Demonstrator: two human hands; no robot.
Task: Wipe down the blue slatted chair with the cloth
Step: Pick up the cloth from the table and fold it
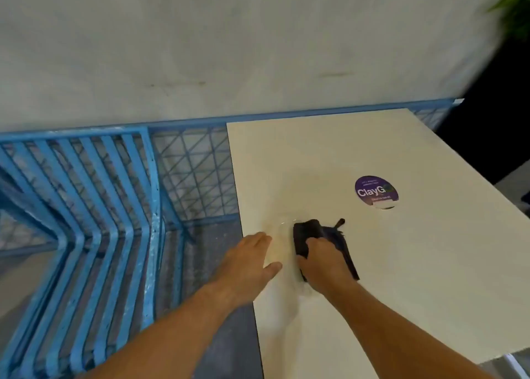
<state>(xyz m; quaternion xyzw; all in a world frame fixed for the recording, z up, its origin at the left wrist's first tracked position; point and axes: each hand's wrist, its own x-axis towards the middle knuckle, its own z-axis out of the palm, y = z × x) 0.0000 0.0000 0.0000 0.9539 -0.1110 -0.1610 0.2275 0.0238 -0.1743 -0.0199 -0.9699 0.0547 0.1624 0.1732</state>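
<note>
Fingers [314,243] of the right hand [325,265] curl round the dark cloth [305,232], pressed on the worktop [401,292] near its left edge. Beside it the left hand [248,266] lies flat at that edge, fingers straight, holding nothing. Farther left, below the edge, stands the blue slatted chair [94,212], slats running near to far; the cloth hand likely must cross an open gap. Mesh railing [198,172] closes the far side.

cloth [314,235]: dark soft fabric is bunching matt in my right hand [324,264] | table [401,278]: white top is looking smooth, faintly sheened | chair [86,206]: blue painted metal slats are showing chipped, scuffed paint | sticker [376,191]: purple print is shining glossy | wall [229,48]: grey plaster is looking rough, matt
</note>
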